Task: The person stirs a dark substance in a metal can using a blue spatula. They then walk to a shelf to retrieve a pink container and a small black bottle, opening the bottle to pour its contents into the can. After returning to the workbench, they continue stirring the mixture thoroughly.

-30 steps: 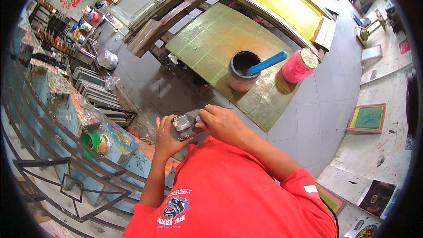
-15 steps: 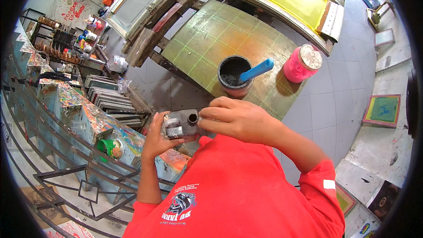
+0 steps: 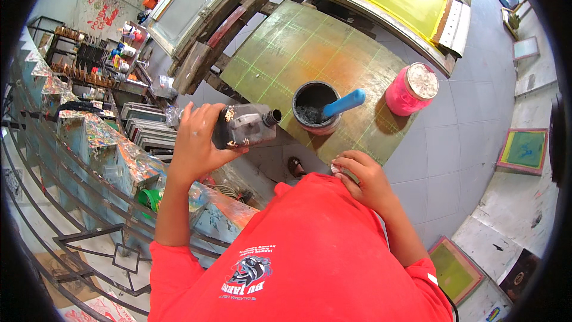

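Observation:
My left hand point(image 3: 199, 140) is wrapped round the base of a dark translucent plastic bottle point(image 3: 253, 129) with a moulded handle. The bottle lies tipped on its side, its uncapped black neck pointing right toward an open jar of dark grey paste point(image 3: 308, 113), apart from it. A blue-handled tool point(image 3: 345, 102) stands in that paste, its lower end hidden. By my shirt's front, my right hand point(image 3: 363, 179) pinches a small whitish piece, perhaps a cap point(image 3: 336, 169). Right of the jar is a pink jar point(image 3: 405, 98) with a whitish, crusted lid.
Both jars stand on a green gridded board point(image 3: 280, 42). Beyond it lies a yellow screen frame point(image 3: 387, 0). A metal railing point(image 3: 119, 203) curves along my left, with a green bucket point(image 3: 150, 198) behind it. More frames point(image 3: 521, 150) lean at the right wall.
My left hand has swung the bottle from upright to tipped sideways, raising it toward the jar. My right hand has left the bottle's mouth and moved right and down, holding a small whitish piece.

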A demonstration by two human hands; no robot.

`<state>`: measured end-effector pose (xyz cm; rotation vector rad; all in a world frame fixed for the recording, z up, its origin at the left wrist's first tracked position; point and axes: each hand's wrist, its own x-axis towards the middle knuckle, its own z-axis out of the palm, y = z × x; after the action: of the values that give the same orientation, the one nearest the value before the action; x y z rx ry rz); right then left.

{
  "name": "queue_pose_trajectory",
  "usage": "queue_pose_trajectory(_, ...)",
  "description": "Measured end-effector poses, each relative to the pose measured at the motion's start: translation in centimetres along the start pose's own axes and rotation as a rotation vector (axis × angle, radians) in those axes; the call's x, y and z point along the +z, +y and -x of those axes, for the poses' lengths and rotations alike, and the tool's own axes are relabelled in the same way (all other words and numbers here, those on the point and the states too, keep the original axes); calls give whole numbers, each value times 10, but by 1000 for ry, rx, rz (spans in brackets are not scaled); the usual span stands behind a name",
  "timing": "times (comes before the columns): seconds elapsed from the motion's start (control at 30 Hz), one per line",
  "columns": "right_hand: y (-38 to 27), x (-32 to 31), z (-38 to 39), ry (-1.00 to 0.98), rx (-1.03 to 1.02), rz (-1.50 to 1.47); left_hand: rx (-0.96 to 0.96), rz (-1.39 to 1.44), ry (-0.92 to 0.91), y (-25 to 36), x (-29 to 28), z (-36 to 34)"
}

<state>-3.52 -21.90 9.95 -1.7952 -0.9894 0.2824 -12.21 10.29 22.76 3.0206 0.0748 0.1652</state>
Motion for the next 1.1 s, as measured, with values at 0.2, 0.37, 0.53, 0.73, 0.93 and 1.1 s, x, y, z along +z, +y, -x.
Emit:
queue_pose_trajectory(0.2,11,-3,10,35,31,11,109,-112,-63,9,-12,-38)
queue_pose_trajectory(0.37,15,-9,15,37,61,-15,145,-234,-152,23,-21,-61)
queue_pose_trajectory(0.53,19,-15,19,34,81,-32,167,-326,-227,35,-27,-77)
queue_pose_trajectory(0.73,24,-20,20,26,79,-17,205,-384,-249,40,-31,-88)
queue_pose_trajectory(0.93,26,-25,21,23,88,-21,195,-403,-281,46,-31,-94)
queue_pose_trajectory(1.1,29,-27,22,24,103,-27,211,-400,-294,49,-32,-99)
